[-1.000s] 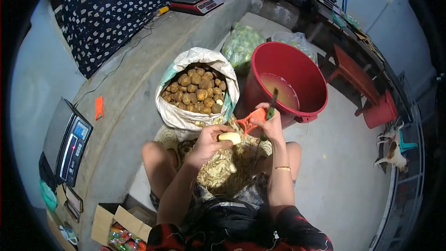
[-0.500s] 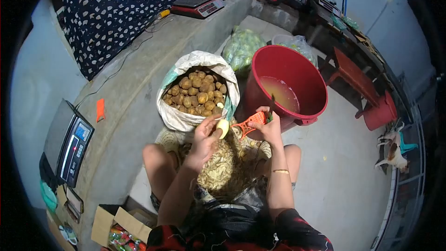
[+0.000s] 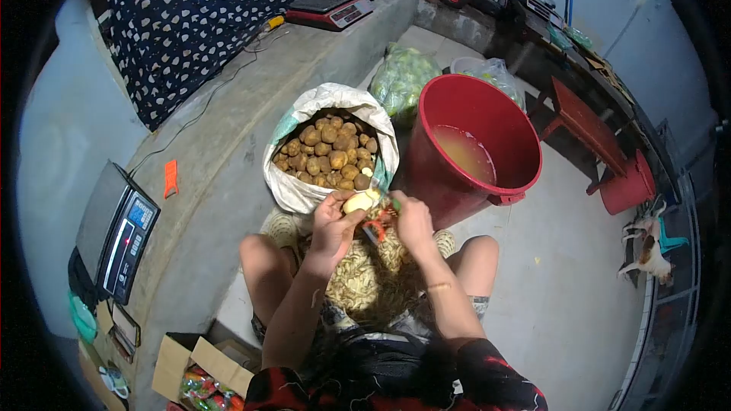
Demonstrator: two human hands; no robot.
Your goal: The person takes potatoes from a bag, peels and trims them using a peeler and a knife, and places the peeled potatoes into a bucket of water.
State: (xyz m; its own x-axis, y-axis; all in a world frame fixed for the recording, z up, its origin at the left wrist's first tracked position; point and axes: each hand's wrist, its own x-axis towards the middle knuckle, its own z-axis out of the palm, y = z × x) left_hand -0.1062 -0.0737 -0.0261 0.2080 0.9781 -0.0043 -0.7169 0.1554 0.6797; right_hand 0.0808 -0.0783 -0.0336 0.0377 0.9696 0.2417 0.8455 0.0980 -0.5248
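My left hand [image 3: 333, 228] is closed on a pale peeled potato [image 3: 359, 202], held just below the mouth of a white sack [image 3: 293, 195]. Brown unpeeled potatoes [image 3: 327, 148] fill that sack. Close on the right, my right hand [image 3: 412, 222] grips an orange peeler [image 3: 375, 230], blurred by motion and partly hidden by the fingers. Something green shows at the top of this grip. Beneath both hands, pale peelings [image 3: 358, 278] lie heaped between my legs.
A red bucket [image 3: 520, 133] with cloudy liquid stands right of the sack. Behind are plastic bags of green vegetables [image 3: 403, 80]. Scales [image 3: 126, 240] and an orange object [image 3: 171, 179] rest on the left ledge. A cat [image 3: 649, 247] lies far right, near a red stool [image 3: 586, 122].
My right hand has moved left and inward with the peeler, from beside the bucket to the potato. The potato in my left hand has turned from upright to slanted.
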